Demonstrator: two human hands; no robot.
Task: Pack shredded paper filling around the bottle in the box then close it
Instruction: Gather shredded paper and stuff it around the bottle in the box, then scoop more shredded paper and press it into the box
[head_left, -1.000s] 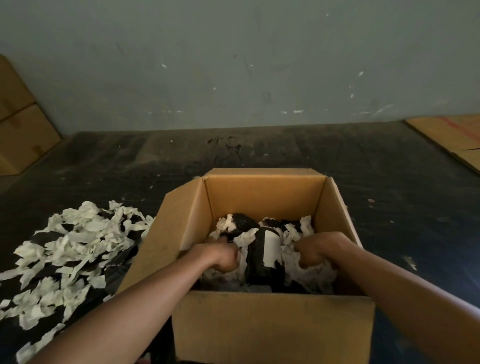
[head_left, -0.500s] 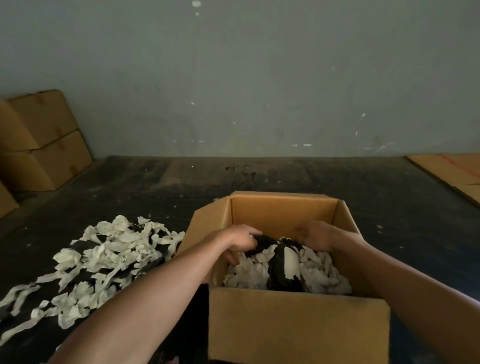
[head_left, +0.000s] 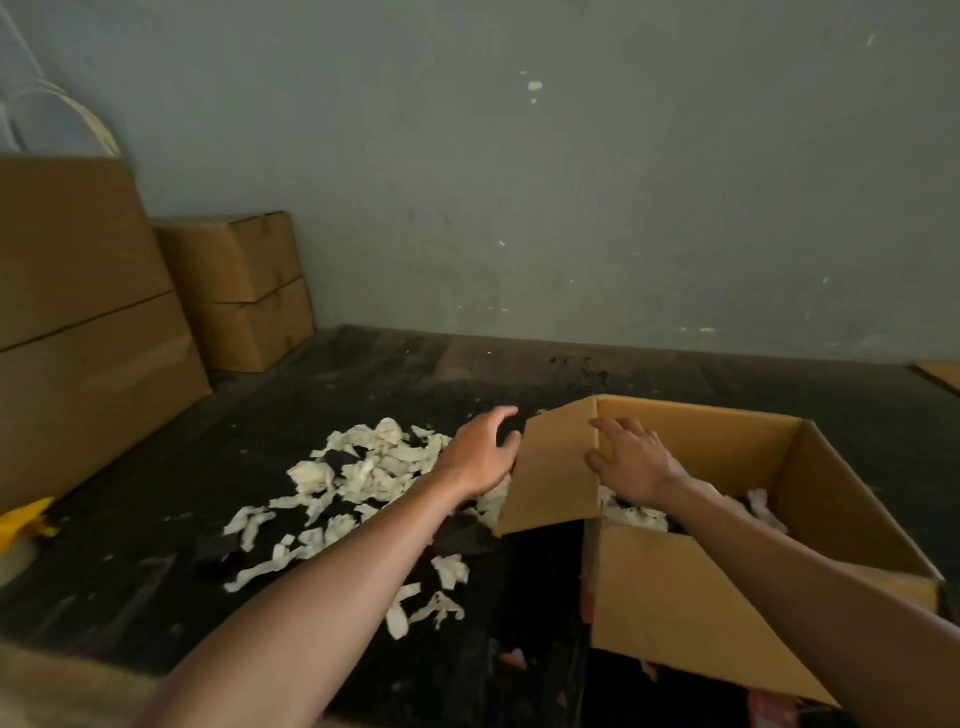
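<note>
An open cardboard box stands at the lower right, its left flap standing up and leaning outward. White shredded paper shows inside it; the bottle is hidden behind my right arm. My right hand reaches over the box with fingers spread, next to the flap's inner face. My left hand hovers just outside that flap with fingers apart, holding nothing. A loose heap of shredded paper lies on the dark floor to the left of the box.
Stacked closed cardboard boxes and a larger one stand against the wall at the left. A yellow object lies at the left edge. Flat cardboard lies at the far right. Dark floor stretches behind the box.
Both hands have come up out of the filling. My left hand has moved outside the box past the left flap; my right hand has shifted left toward that flap. The view has turned left.
</note>
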